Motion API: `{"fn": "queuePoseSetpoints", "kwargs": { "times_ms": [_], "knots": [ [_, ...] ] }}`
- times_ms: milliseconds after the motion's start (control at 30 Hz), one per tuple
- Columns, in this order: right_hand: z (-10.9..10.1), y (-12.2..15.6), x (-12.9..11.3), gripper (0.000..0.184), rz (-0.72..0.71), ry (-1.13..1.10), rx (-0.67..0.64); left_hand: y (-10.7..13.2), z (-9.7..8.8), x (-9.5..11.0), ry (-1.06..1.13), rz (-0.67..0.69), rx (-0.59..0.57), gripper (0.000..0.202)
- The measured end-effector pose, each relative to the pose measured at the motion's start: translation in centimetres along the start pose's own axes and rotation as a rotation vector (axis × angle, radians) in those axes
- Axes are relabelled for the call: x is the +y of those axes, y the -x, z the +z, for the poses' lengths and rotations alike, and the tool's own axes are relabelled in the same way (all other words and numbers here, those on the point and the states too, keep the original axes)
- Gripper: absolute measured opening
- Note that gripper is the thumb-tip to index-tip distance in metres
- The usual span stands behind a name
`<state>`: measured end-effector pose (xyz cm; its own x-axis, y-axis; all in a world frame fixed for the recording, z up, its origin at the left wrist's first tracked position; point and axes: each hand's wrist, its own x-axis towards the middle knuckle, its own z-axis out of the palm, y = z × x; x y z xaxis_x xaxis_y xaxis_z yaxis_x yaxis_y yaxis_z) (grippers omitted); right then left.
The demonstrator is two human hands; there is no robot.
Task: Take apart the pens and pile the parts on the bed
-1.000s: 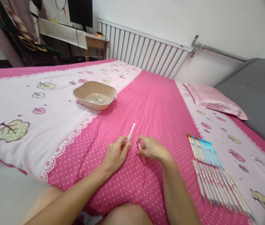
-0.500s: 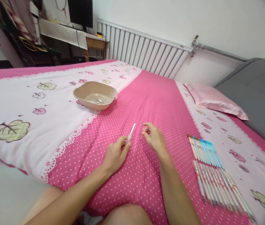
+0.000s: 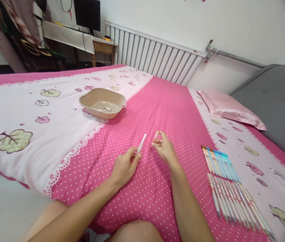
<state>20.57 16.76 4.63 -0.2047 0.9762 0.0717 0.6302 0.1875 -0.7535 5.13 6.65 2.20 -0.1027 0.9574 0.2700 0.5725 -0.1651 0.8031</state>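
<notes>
My left hand (image 3: 125,167) is closed around a slim white and pale pink pen (image 3: 140,144), its white end pointing up and away from me. Just to the right, my right hand (image 3: 165,148) pinches a small clear piece (image 3: 156,135) between thumb and fingers; it looks like a pen cap, though the fingers partly cover it. The pen and the clear piece are apart. Beyond my hands, a beige basin (image 3: 89,105) holds several small clear and white bits (image 3: 107,109).
On the right lie a row of blue and orange pens (image 3: 220,163) and, nearer, a row of pale patterned pens (image 3: 238,201). A pink pillow (image 3: 230,109) rests against the grey headboard (image 3: 276,97). White rails (image 3: 152,50) border the pink bedspread (image 3: 167,95); a desk (image 3: 104,47) stands behind.
My right hand has turned slightly and moved a little left, and the clear piece in its fingers now shows more plainly. My left hand stays nearly still with the pen.
</notes>
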Motion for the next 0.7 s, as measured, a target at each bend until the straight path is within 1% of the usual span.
{"fn": "queuePoseSetpoints", "kwargs": {
  "times_ms": [67, 100, 200, 300, 500, 700],
  "knots": [
    [-0.3, 0.2, -0.7, 0.065, -0.045, -0.145, 0.017, 0.0, 0.0, 0.0, -0.004, 0.004, -0.002, 0.025],
    [-0.5, 0.4, -1.1, 0.069, -0.080, -0.221, 0.014, 0.0, 0.0, -0.1, -0.008, 0.005, -0.002, 0.025],
    [-0.8, 1.0, -2.2, 0.069, -0.181, -0.408, -0.007, 0.0, 0.0, -0.1, -0.020, 0.005, -0.006, 0.025],
    [-1.1, 1.5, -3.1, 0.068, -0.237, -0.520, 0.004, 0.1, 0.0, -0.1, -0.037, 0.010, -0.022, 0.025],
    [-1.6, 2.2, -4.2, 0.068, -0.310, -0.599, 0.088, 0.1, 0.0, 0.0, -0.065, 0.025, -0.039, 0.025],
    [-1.6, 2.4, -4.4, 0.067, -0.347, -0.606, 0.109, 0.0, 0.0, 0.0, -0.103, 0.053, -0.039, 0.025]
  ]
}}
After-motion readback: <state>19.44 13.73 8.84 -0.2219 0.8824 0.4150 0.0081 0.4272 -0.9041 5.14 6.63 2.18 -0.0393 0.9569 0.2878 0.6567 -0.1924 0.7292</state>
